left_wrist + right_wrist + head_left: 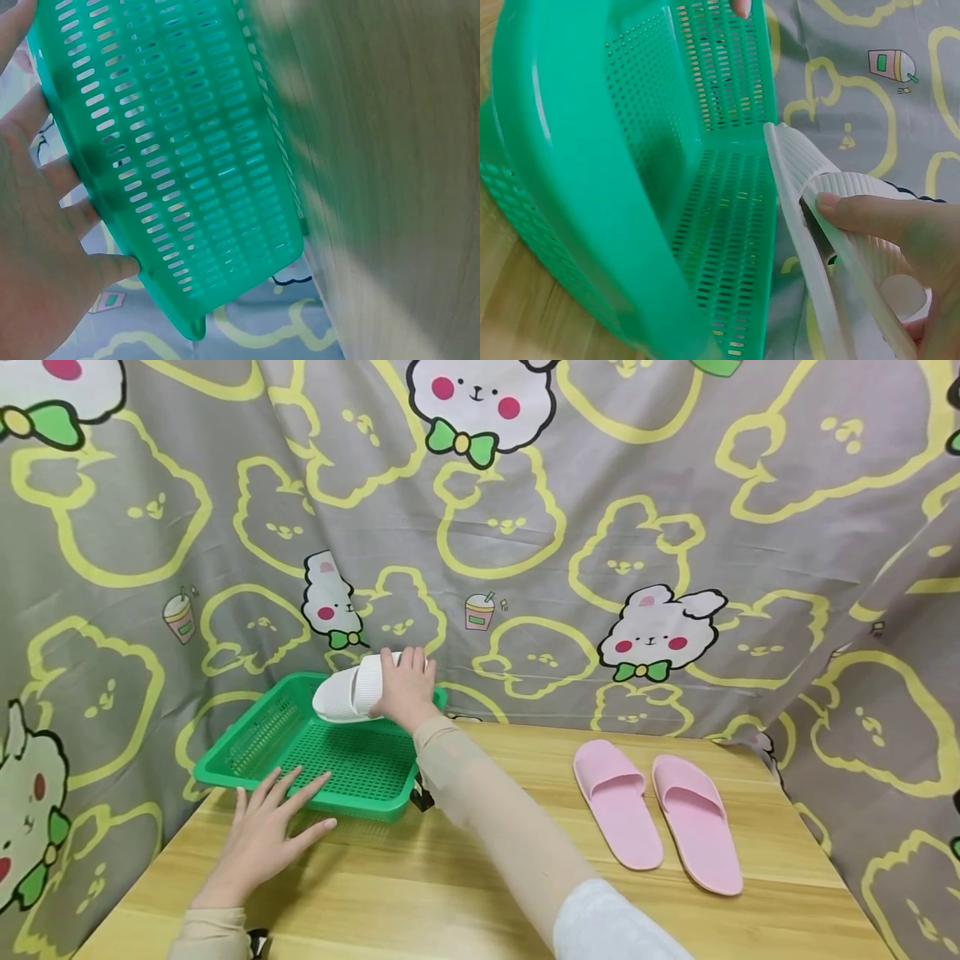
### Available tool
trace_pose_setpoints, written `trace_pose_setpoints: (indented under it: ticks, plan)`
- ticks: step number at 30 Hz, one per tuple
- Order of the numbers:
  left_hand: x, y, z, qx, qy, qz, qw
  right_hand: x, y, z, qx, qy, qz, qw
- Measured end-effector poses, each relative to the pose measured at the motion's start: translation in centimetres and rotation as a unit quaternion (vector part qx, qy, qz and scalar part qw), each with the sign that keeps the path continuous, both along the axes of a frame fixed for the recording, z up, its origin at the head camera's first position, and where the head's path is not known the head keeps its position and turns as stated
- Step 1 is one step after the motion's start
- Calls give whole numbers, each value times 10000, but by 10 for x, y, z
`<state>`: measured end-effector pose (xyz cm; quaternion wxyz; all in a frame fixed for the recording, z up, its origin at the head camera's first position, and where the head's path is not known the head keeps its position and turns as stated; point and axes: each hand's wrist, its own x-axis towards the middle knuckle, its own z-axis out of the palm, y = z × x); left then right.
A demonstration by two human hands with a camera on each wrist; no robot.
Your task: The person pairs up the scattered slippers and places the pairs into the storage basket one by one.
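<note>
Head view: we see our right hand (405, 685) gripping the white slippers (335, 695) above the right far part of the green basket (360, 807), toes pointing left. Our left hand (266, 839) lies at the basket's near rim, its fingers spread wide and nearly straight. To the right, 2 pink slippers (618, 814) rest side by side on the table (450, 902), a patterned curtain behind them. We judge it best to bring the white pair in over the mesh floor before any lowering, well inside the rim.

Left wrist view: our spread fingertips meet the rim from the outer side, and the slotted wall faces us. Light contact should be enough to steady the basket (a hard push could slide it).

Right wrist view: our thumb (855, 214) presses on the strap, pinching what look like 2 white slippers, soles set at an angle to each other. Their toe end shows just beside the basket's edge; whether it touches, we cannot tell. We would pinch the 2 together firmly, lest the looser slip away, and ease the grip only once the soles lie supported.
</note>
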<state>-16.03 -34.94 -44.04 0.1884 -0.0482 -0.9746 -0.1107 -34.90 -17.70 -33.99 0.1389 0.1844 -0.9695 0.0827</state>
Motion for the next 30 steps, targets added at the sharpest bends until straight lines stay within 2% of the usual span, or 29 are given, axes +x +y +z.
trace_pose_setpoints:
  ticks: [6,18,30]
  plan:
    - [0,-1,-1,-56,-4,11,10000,-5,-7,-7,238,-240,-94,9994]
    - [0,-1,-1,-97,73,37,9999,-3,-15,-14,527,-771,-225,9954]
    - [0,-2,-3,-87,1,30,10000,-2,-16,-26,518,-1121,-339,9918]
